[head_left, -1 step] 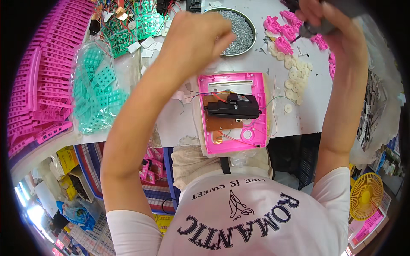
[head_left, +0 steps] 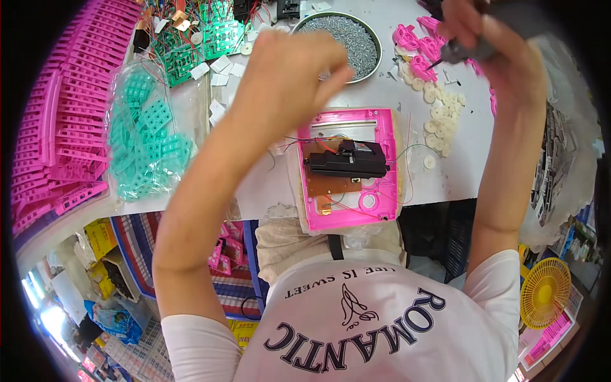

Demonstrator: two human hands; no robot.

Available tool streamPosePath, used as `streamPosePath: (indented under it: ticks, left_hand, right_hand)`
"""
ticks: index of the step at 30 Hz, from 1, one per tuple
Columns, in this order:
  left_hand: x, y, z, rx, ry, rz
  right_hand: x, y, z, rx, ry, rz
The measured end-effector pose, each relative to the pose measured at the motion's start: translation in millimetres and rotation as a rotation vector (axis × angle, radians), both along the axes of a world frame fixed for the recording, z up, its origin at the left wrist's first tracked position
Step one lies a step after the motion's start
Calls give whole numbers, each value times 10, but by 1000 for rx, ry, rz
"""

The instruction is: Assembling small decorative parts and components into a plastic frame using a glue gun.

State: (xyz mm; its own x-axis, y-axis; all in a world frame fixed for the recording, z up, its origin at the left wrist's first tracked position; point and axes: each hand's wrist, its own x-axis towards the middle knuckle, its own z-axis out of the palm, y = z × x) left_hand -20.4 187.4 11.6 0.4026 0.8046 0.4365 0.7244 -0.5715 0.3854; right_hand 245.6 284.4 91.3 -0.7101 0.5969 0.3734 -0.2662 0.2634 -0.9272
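My left hand [head_left: 296,73] is over the left side of a round tin [head_left: 380,54] full of small silver screws [head_left: 356,48]. Its fingers are curled together; whatever they hold, if anything, is hidden. At the upper right my right hand [head_left: 509,54] grips a dark grey electric screwdriver [head_left: 468,51], its thin bit pointing left above small pink plastic parts [head_left: 407,37]. In front of me lies a pink plastic housing [head_left: 386,130] with a black mechanism [head_left: 347,164], a brown circuit board [head_left: 331,186] and loose thin wires inside. Neither hand touches the housing.
Round cream discs [head_left: 439,127] lie right of the housing. On the left are a clear bag of turquoise keypads [head_left: 149,143] and a tall pile of pink strips [head_left: 70,89]. Green circuit boards [head_left: 219,38] with wires lie at the back. A yellow fan [head_left: 545,293] stands at lower right.
My left hand has shifted slightly down and toward me by the tin. The screwdriver's bit has swung a little to the left.
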Motion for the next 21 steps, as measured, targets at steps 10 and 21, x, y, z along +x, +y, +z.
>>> streamPosePath:
  ticks: [10, 21]
  left_hand:
    - [306, -1223, -105, -84, -278, 90]
    - [345, -1226, -149, -30, -420, 61]
  right_hand:
    - [-419, -1320, -89, -266, 332, 16]
    - [-478, -1463, -40, -282, 264, -21]
